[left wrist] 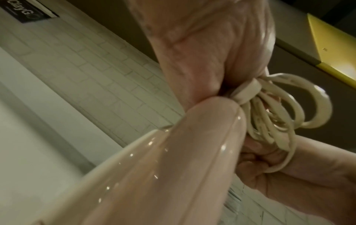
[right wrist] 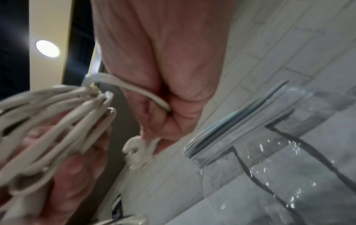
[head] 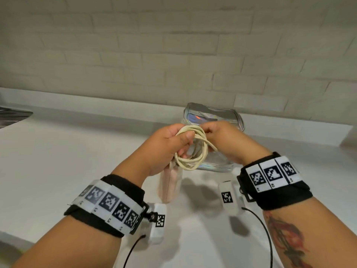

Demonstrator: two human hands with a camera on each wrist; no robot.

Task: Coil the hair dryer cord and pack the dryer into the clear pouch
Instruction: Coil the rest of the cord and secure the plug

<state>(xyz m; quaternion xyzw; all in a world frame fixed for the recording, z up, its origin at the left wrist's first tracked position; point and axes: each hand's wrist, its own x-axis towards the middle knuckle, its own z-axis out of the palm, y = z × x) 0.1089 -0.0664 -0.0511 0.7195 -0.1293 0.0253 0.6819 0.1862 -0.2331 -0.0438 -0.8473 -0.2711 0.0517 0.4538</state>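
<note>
Now coiling: my left hand (head: 170, 144) clamps the cord (head: 193, 149) loops against the dryer (head: 170, 182), held above the surface (head: 77, 161). Right hand (head: 222, 140) pinches the plug-end tail. Pouch (head: 216, 117) stands just beyond, far side. Next: tuck tail, then bag.
</note>
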